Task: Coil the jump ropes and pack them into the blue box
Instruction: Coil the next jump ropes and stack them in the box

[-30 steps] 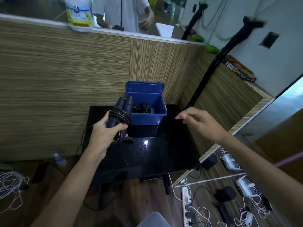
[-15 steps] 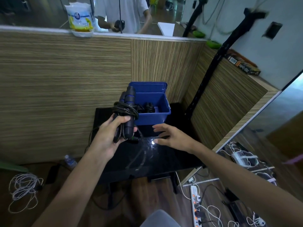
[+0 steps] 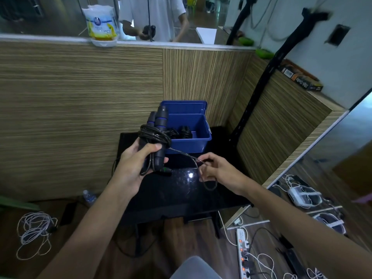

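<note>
The left hand (image 3: pixel 138 160) is gripping the jump rope (image 3: pixel 156 135), fingers curled round both handles, held above the black table (image 3: pixel 181 196) at about 8 o'clock from the blue box (image 3: pixel 189 125). The right hand (image 3: pixel 217 171) is pinching the loose tail of cord at 4 o'clock from the bundle. If that pinch slips, the wraps are likely springing loose; the tail could also be snagging the box rim.

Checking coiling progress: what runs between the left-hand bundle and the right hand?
In the head view, a loose stretch of rope spans from the bundle in the left hand to the right hand.
</note>
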